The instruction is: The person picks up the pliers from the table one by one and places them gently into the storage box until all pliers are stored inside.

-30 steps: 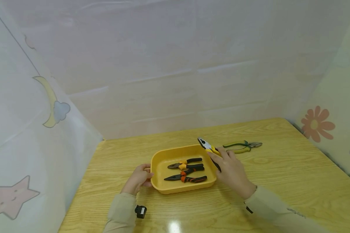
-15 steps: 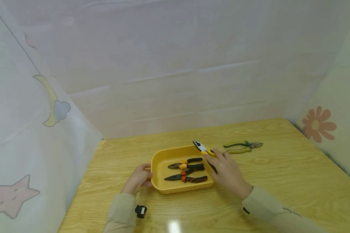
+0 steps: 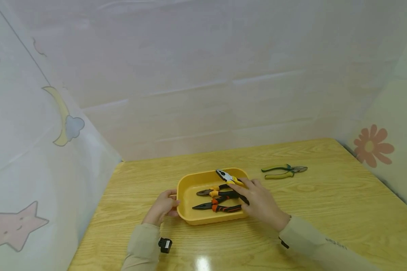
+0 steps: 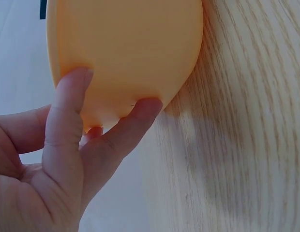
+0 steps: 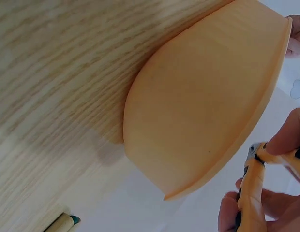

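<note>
In the head view, a yellow plastic tray (image 3: 187,197) sits on the table. My left hand (image 3: 161,209) grips its left end, fingers against the outer wall (image 4: 126,53) in the left wrist view. Over the tray's right side, my right hand (image 3: 262,201) holds combination pliers (image 3: 225,176) with yellow-black handles, their head pointing up-left. The right wrist view shows the handles (image 5: 254,193) spread apart in the fingers. Inside the tray lie pliers with orange-yellow and black handles (image 3: 218,193) and long-nose pliers with red-black handles (image 3: 220,207), partly covered by the right hand.
Pliers with yellow-green handles (image 3: 285,171) lie on the wooden table (image 3: 139,177) right of the tray, handles toward it. A pale printed curtain (image 3: 203,94) hangs behind the table and along both sides.
My right hand has carried the combination pliers left and slightly down, from the tray's right rim to above its inside. The left hand stays on the tray's left end.
</note>
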A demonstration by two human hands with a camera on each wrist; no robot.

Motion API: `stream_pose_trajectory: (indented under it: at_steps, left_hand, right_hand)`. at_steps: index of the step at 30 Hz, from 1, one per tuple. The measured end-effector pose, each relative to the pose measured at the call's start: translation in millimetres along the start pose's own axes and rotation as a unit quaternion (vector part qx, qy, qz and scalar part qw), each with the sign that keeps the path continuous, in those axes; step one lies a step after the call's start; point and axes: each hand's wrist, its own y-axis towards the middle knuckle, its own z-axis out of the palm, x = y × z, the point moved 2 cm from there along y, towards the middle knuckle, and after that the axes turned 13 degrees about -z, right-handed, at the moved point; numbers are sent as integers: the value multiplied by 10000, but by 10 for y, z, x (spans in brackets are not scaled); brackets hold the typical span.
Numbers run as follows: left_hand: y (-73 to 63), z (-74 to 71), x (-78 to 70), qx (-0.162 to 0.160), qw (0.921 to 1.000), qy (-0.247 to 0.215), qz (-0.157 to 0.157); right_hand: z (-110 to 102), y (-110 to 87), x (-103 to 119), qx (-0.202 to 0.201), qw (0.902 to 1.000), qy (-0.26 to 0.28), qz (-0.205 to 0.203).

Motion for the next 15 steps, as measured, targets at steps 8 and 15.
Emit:
stream_pose_trajectory:
  at_steps: [8, 15]
  left_hand:
    - [-2, 0, 1, 13, 10000, -2, -4]
    - [-12, 5, -1, 54, 10000, -57, 18]
  right_hand:
    - [79, 31, -51, 653, 9948, 650, -443]
    - [128, 74, -128, 1173, 9830, 1215, -721]
